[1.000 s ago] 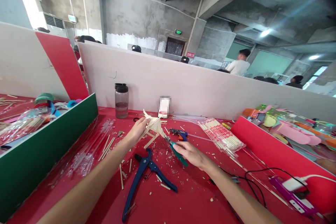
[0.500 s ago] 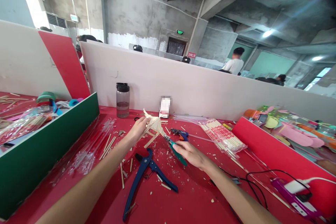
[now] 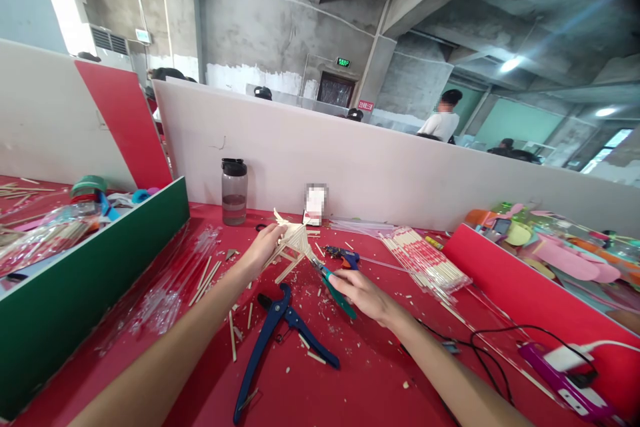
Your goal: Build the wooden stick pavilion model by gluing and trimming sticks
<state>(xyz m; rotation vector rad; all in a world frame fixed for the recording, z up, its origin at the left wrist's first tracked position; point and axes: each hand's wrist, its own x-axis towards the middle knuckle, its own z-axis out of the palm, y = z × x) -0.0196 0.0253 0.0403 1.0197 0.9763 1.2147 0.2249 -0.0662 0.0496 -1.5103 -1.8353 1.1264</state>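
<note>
My left hand (image 3: 267,244) is closed on a small pale structure of thin wooden sticks (image 3: 299,240), holding it above the red table. My right hand (image 3: 361,291) grips green-handled pliers (image 3: 338,293), whose jaws point up and left at the lower right edge of the structure. Whether the jaws bite on a stick is too small to tell. Just behind the pliers lies a blue hot glue gun (image 3: 344,255). Between my forearms rests a blue pipe cutter (image 3: 280,320) with its handles spread.
A water bottle (image 3: 235,192) and a phone-like upright object (image 3: 315,204) stand by the white partition (image 3: 400,167). Bundled sticks (image 3: 425,260) and a purple power strip (image 3: 565,380) with cables lie right. Clear plastic wrappers (image 3: 170,280) lie left, near the green divider (image 3: 100,293). Scraps litter the table.
My hands, the stick structure and the pliers stay almost in place, with only a tiny shift of the pliers. In the background, a standing person has leaned slightly to the left.
</note>
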